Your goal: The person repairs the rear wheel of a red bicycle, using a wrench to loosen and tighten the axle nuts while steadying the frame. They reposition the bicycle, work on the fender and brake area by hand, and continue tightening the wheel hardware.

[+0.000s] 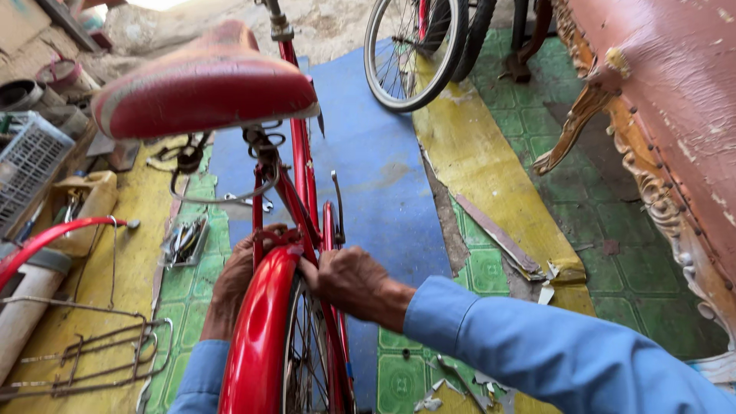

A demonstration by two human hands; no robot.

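A red bicycle frame stands below me with a worn red saddle at the top. Its red rear mudguard curves over the spoked rear wheel. My left hand rests on the left side of the mudguard's front end, fingers curled onto it near the frame. My right hand grips the right side at the same spot, fingers pressed against the frame stays. Both arms wear blue sleeves. What the fingertips hold is hidden.
Another bicycle's wheel stands at the back. A carved, pink upholstered sofa fills the right side. On the left lie a wire carrier rack, a loose red mudguard, a plastic jug, a basket and tools.
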